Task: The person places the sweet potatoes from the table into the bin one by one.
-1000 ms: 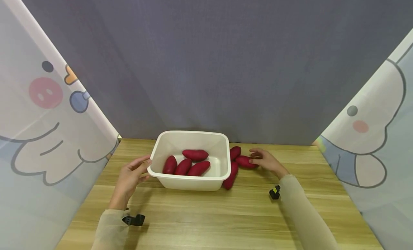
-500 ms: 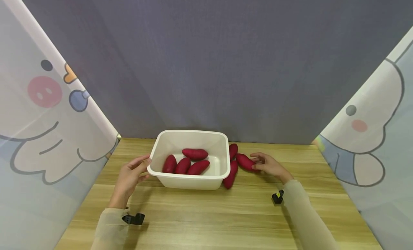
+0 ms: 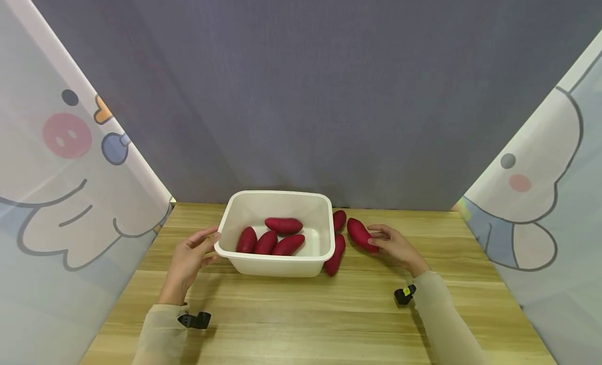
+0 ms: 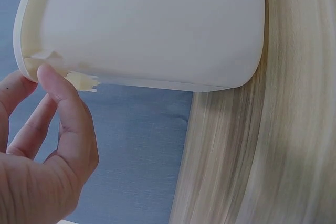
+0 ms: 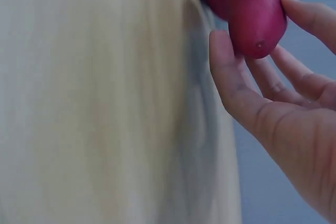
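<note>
On the near left, your left grip (image 3: 188,260) pinches the left rim of the white bin (image 3: 277,267); hold that side steady. The near sweet potato (image 3: 335,256) lies just right of the bin. Slightly beyond, farther right, your right grip (image 3: 396,251) clasps the held sweet potato (image 3: 359,234) by its near end; firmness should curb tilting. Give the far sweet potato (image 3: 339,220) room.

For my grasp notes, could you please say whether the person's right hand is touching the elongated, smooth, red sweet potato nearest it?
Touching: the right wrist view shows a fingertip of the right hand against the sweet potato, without a gap.
</note>
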A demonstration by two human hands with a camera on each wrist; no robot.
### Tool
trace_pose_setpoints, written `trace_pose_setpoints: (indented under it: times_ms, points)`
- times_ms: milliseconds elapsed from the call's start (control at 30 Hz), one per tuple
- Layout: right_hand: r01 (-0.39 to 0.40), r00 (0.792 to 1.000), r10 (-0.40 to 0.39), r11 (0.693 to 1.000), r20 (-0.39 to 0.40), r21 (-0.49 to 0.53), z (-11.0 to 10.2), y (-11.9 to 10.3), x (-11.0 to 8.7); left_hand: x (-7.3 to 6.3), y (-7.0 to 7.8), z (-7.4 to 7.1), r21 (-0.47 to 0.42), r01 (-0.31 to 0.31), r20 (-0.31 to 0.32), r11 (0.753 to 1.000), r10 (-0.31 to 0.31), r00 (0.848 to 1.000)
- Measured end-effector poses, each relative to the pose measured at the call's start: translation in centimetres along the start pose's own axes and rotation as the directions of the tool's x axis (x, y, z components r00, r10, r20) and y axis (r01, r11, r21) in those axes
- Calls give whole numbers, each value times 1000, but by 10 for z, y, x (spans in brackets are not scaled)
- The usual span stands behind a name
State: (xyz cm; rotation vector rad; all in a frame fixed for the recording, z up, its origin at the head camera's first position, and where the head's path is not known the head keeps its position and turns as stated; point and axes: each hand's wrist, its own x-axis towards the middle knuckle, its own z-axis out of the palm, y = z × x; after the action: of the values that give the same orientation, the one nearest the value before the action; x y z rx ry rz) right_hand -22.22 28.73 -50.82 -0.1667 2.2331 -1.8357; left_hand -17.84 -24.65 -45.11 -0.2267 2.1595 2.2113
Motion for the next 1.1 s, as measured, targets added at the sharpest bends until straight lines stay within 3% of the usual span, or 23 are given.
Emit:
trace_pose_setpoints:
  times_ms: [133, 367, 633, 833, 1100]
  points:
    - [31, 1000, -31, 991, -6, 128, 2, -13, 0, 0, -1, 0, -2, 0, -4, 1000, 0, 1000]
    - [101, 995, -98, 978, -23, 181, 12, -56, 4, 0, -1, 1, -3, -4, 1, 1000, 4, 1000]
    - [167, 986, -167, 976, -13, 139, 37, -119, 21, 1, -1, 0, -1, 3, 4, 1000, -3, 1000]
    - [182, 980, -186, 982, 67, 58, 63, -163, 43, 2, -2, -1, -7, 4, 5, 1000, -4, 1000]
    - [227, 962, -213, 972, 168, -68, 108, -194, 77, 2, -3, -1, 21, -15, 11, 1000, 15, 1000]
